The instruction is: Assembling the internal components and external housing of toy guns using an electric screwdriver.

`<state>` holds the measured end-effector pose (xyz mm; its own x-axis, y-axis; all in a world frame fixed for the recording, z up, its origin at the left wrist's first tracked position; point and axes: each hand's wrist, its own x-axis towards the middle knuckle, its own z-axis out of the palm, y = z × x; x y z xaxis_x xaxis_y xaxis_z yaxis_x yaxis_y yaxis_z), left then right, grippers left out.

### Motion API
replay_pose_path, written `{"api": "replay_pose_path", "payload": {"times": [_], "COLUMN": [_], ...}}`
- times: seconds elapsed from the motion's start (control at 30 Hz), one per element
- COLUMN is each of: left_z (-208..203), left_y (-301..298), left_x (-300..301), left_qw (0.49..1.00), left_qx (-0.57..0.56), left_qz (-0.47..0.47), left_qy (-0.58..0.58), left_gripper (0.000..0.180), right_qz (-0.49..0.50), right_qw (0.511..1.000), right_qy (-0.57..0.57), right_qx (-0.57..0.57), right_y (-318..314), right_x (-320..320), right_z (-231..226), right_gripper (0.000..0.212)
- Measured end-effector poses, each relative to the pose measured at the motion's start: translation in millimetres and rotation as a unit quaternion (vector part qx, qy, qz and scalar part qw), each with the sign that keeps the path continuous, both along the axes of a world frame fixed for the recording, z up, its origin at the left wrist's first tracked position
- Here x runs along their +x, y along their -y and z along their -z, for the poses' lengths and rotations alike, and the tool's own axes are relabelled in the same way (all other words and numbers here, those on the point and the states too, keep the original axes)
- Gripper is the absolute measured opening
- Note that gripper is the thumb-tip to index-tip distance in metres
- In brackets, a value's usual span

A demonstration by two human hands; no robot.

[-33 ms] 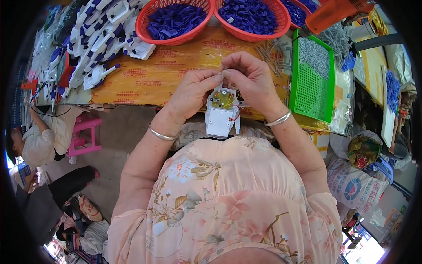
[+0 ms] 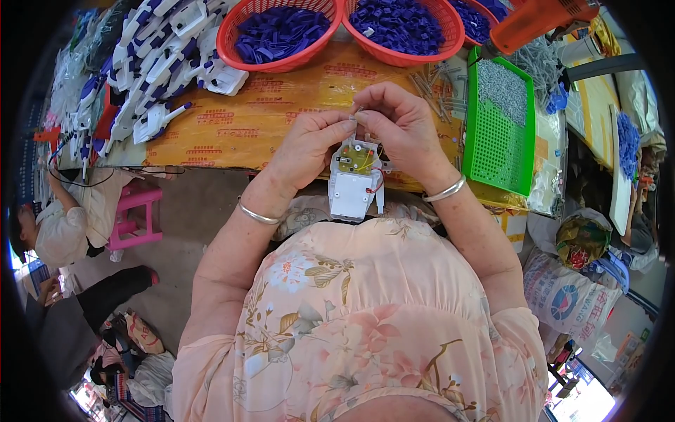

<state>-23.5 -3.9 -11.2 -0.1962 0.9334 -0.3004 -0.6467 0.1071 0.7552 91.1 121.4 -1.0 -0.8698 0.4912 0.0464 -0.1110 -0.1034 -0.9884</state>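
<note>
A white plastic housing (image 2: 349, 197) with a green-yellow circuit board (image 2: 356, 158) and thin red and yellow wires hangs over the table's near edge, in front of my body. My left hand (image 2: 314, 141) is closed at the housing's narrow far end, thumb and fingers bent around it. My right hand (image 2: 408, 133) is also closed, its thumb and forefinger pinched at that same end, touching the left fingertips. What sits between the right fingertips is too small and too covered to name.
Red baskets of dark blue parts (image 2: 285, 35) stand at the back. White-and-blue housings (image 2: 158, 60) are heaped at left. At right lie a green tray (image 2: 496, 155) of small metal pieces, loose metal rods (image 2: 436, 95) and an orange power tool (image 2: 538, 24). People sit near a pink stool (image 2: 137, 214).
</note>
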Motion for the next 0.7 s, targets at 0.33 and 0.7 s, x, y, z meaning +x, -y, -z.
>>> {"api": "replay_pose_path", "payload": {"times": [0.33, 0.7], "left_z": [-1.2, 1.0], "left_y": [-0.9, -0.5], "left_x": [-0.8, -2.3], "left_qw": [1.0, 0.999], "left_qx": [-0.003, -0.016], "left_qz": [0.0, -0.006], "left_qy": [0.002, -0.046], "left_gripper": [0.024, 0.027], "right_qz": [0.001, 0.001], "right_qw": [1.0, 1.0], "right_qy": [-0.007, -0.006], "right_qx": [0.004, -0.003], "right_y": [-0.7, -1.1], "right_x": [-1.3, -2.7], "right_z": [3.9, 5.8], "right_gripper": [0.013, 0.012]}}
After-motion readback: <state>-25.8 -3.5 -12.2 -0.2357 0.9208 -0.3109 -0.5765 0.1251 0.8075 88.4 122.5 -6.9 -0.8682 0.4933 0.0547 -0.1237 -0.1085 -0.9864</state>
